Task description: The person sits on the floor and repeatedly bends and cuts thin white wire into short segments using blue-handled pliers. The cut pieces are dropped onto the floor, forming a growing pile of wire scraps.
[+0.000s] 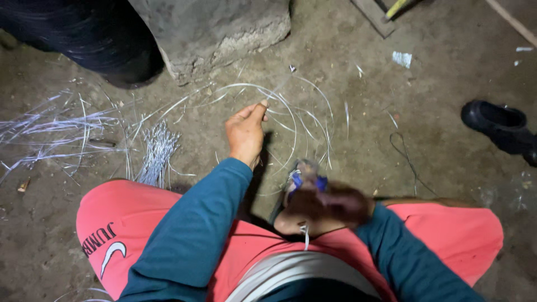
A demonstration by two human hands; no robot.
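The left hand (246,134) reaches out over the dirt floor (358,100), thumb and forefinger pressed together on a thin, shiny wire (279,100) that curves away in wide loops. The loops arc out beyond the left hand and swing round toward the stone block (218,28), staying well short of its rough, chipped lower edge.

The right hand (330,204) sits nearer the body, blurred; it seems curled around something blue (307,182) with a strand of wire at it, but I cannot tell how tightly the fingers close. Both arms wear teal sleeves over pink shorts.

On the side of the left hand away from the right hand lies a bundle of short cut wires (159,148), stiff, straight and pale, and past it a loose scatter of longer strands (56,128) fans over the ground. Beyond that scatter, beside the stone block, a dark coil of wire (84,33) rises, its rounded edge touching the floor.

Past the loops the floor is bare, packed earth, gritty and uneven. A black shoe (498,126) stands well apart at the far edge.
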